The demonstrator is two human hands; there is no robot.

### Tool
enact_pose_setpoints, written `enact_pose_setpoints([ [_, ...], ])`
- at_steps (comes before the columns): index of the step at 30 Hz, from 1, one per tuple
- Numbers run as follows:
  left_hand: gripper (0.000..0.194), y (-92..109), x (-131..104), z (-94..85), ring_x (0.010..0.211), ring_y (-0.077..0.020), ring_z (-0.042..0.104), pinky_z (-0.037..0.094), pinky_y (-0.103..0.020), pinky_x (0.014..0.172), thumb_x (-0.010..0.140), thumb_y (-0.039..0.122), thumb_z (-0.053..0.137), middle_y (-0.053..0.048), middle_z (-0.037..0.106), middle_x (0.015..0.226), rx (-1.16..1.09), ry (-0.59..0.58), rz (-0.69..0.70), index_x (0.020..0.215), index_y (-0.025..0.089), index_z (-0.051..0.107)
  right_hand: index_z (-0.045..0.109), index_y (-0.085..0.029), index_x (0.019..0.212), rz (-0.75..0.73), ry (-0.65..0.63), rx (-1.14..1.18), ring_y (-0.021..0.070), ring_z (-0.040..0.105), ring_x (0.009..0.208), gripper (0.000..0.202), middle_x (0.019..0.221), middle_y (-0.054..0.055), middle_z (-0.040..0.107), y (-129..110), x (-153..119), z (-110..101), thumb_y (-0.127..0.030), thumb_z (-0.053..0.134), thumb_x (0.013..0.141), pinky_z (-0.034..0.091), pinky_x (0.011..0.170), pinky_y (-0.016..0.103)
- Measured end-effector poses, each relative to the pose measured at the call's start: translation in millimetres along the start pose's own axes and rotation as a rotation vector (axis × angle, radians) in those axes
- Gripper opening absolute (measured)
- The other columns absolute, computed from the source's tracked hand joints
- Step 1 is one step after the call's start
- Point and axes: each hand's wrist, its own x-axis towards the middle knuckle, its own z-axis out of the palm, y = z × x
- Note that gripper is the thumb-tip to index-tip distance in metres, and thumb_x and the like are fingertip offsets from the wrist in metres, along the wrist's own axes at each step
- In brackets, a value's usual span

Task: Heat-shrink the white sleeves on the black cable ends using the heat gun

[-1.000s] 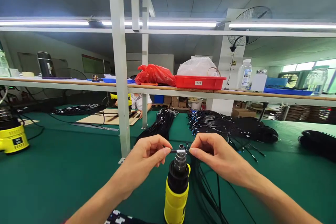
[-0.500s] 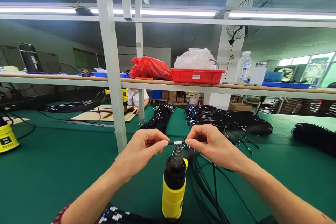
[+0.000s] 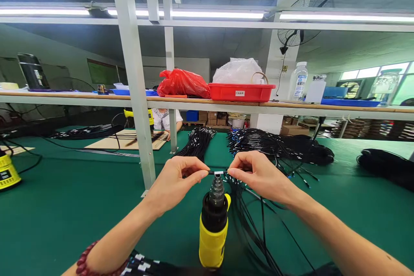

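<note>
Black cable (image 3: 211,173) with white sleeve (image 3: 219,173) sits over heat gun (image 3: 214,228) nozzle, left hand (image 3: 181,181) and right hand (image 3: 260,176) pinching its ends; looks light, bendy, likely heat-soft at sleeve; best gripped on black either side.

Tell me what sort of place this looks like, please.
Probably a cable assembly workshop: bundles of black cables lie on a long green bench, where what looks like a yellow heat gun stands upright.

Red tray (image 3: 242,93) on shelf (image 3: 200,104), above table (image 3: 80,189).
</note>
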Motion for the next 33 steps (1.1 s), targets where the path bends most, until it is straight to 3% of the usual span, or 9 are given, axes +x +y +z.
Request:
enact_pose_setpoints([
  [11, 0.020, 1.5, 1.8, 1.3, 0.076, -0.0186, 0.063, 0.048, -0.029, 0.069, 0.083, 0.034, 0.062, -0.003, 0.072, 0.080, 0.065, 0.027, 0.025, 0.085, 0.018, 0.074, 0.066, -0.016, 0.072, 0.008, -0.001, 0.017, 0.0128, 0.054, 0.063, 0.013, 0.068, 0.001, 0.064, 0.4, 0.5, 0.1, -0.023, 0.059, 0.080, 0.039, 0.055, 0.024],
  [20, 0.016, 3.3, 0.0, 2.9, 0.075, -0.0169, 0.061, 0.047, -0.028, 0.067, 0.083, 0.033, 0.062, -0.002, 0.070, 0.081, 0.053, 0.056, 0.043, 0.083, 0.019, 0.071, 0.065, -0.015, 0.072, -0.001, 0.007, 0.018, 0.0128, 0.053, 0.064, 0.013, 0.070, 0.001, 0.064, -1.7, -3.2, -0.3, -0.023, 0.060, 0.081, 0.040, 0.056, 0.024],
  [23, 0.025, 5.4, -2.9, 1.8, 0.075, -0.0162, 0.060, 0.048, -0.027, 0.069, 0.088, 0.039, 0.058, 0.001, 0.067, 0.078, 0.017, 0.080, 0.048, 0.104, 0.022, 0.066, 0.063, -0.016, 0.070, -0.005, 0.046, 0.027, 0.0116, 0.049, 0.060, 0.018, 0.066, 0.000, 0.060, 1.2, -2.4, -1.0, -0.028, 0.059, 0.083, 0.036, 0.053, 0.023],
  [26, 0.041, 1.9, -6.7, -4.6, 0.076, -0.0161, 0.061, 0.049, -0.028, 0.073, 0.090, 0.045, 0.054, 0.004, 0.063, 0.076, 0.017, 0.154, 0.017, 0.126, 0.027, 0.049, 0.062, -0.016, 0.076, 0.030, 0.116, 0.011, 0.0118, 0.051, 0.062, 0.023, 0.071, 0.000, 0.061, 23.8, 6.3, -2.8, -0.035, 0.055, 0.086, 0.038, 0.054, 0.023],
  [29, 0.042, -15.7, -13.0, -14.9, 0.077, -0.0173, 0.060, 0.047, -0.029, 0.071, 0.089, 0.052, 0.052, 0.003, 0.062, 0.080, 0.154, 0.179, -0.033, 0.122, 0.026, 0.049, 0.062, -0.016, 0.090, 0.154, 0.165, -0.060, 0.0146, 0.060, 0.068, 0.024, 0.083, 0.004, 0.066, 68.0, 17.1, -8.3, -0.035, 0.048, 0.090, 0.046, 0.061, 0.025],
  [31, 0.038, -39.8, -21.3, -20.3, 0.076, -0.0190, 0.059, 0.046, -0.029, 0.069, 0.088, 0.053, 0.051, 0.000, 0.063, 0.081, 0.289, 0.077, -0.083, 0.111, 0.023, 0.055, 0.063, -0.015, 0.098, 0.252, 0.185, -0.124, 0.0191, 0.065, 0.082, 0.021, 0.092, 0.008, 0.069, 102.3, 19.6, -14.0, -0.029, 0.052, 0.088, 0.048, 0.069, 0.028],
  [33, 0.035, -73.3, -34.5, -21.8, 0.078, -0.0213, 0.060, 0.048, -0.031, 0.071, 0.087, 0.050, 0.049, -0.002, 0.065, 0.083, 0.383, -0.117, -0.170, 0.104, 0.021, 0.060, 0.065, -0.012, 0.096, 0.364, 0.181, -0.198, 0.0235, 0.065, 0.088, 0.019, 0.093, 0.012, 0.070, 133.3, 16.5, -19.2, -0.025, 0.061, 0.083, 0.048, 0.075, 0.031],
])
